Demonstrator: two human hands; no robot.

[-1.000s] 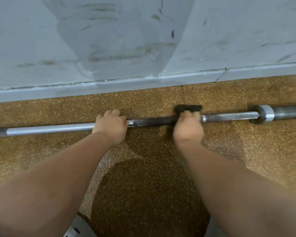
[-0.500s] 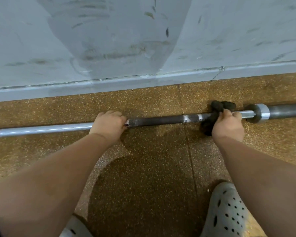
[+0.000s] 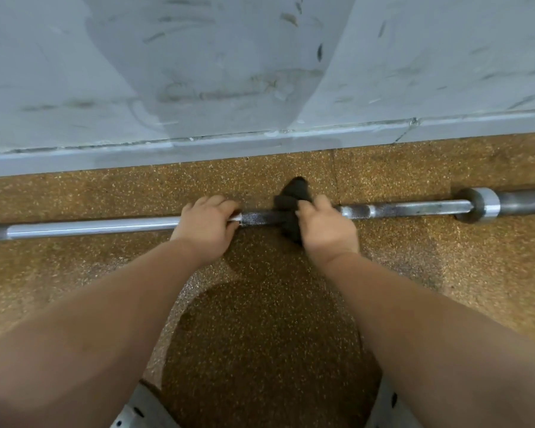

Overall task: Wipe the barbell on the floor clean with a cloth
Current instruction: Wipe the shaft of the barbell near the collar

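A long steel barbell (image 3: 414,209) lies across the brown speckled floor, parallel to the wall, with a collar and dark sleeve (image 3: 482,208) at its right end. My left hand (image 3: 206,225) grips the shaft near the middle, fingers curled over it. My right hand (image 3: 325,230) holds a dark cloth (image 3: 294,193) wrapped round the shaft just right of the left hand. Cloth ends stick out above and below the bar. A short knurled stretch shows between my two hands.
A scuffed grey wall (image 3: 260,72) with a skirting strip runs close behind the bar. Toes of two grey perforated clogs (image 3: 142,409) show at the bottom edge. Floor (image 3: 74,273) lies open on both sides of my arms.
My right hand slid the cloth right toward the collar, then back left along the shaft to beside my left hand. The left hand kept its grip in place.
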